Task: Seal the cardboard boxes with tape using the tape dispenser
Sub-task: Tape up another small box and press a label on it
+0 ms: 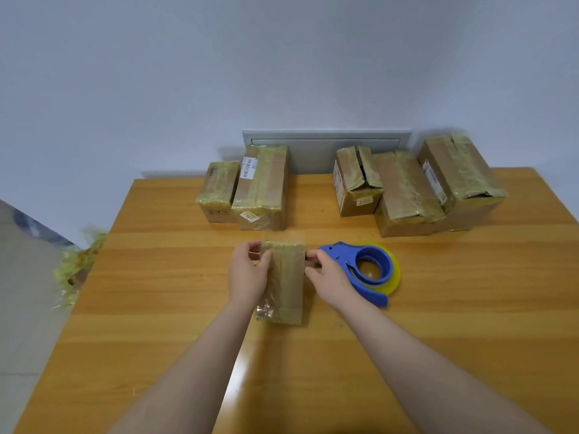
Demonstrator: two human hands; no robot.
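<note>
A small cardboard box (286, 286), wrapped in yellowish tape, lies on the wooden table (156, 292) in front of me. My left hand (247, 274) grips its left side, thumb on top near the far end. My right hand (329, 274) holds its right side with curled fingers. Just right of that hand lies the blue tape dispenser (369, 270) with a yellow tape roll, flat on the table.
Two taped boxes (250, 189) stand at the back middle. A group of three boxes (416, 189) stands at the back right, the leftmost with loose flaps. A heap of crumpled tape (75, 270) hangs off the table's left edge.
</note>
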